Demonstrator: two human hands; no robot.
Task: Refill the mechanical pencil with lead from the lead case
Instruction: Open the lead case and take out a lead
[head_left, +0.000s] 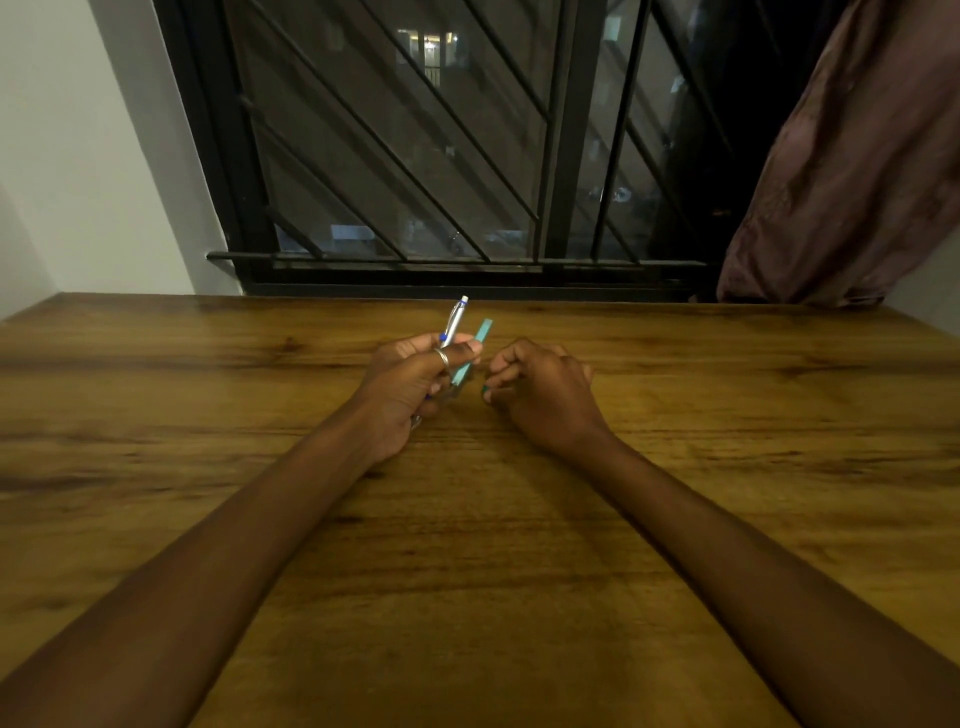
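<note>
The mechanical pencil (455, 323) and lead case (481, 335) are being gripped together by the left hand (410, 387). Whether anything is being pinched by the curled right hand (543, 392) beside it cannot be told. The lead is being judged brittle, best pinched lightly mid-length.

Two hands above the table (208, 415) – one left hand (415, 387), one right hand (543, 397). Over the table's middle: one mechanical pencil (456, 322), one teal lead case (483, 331), one ring (441, 357). Beyond the table's far edge – one barred window (415, 156), one curtain (841, 182).
</note>
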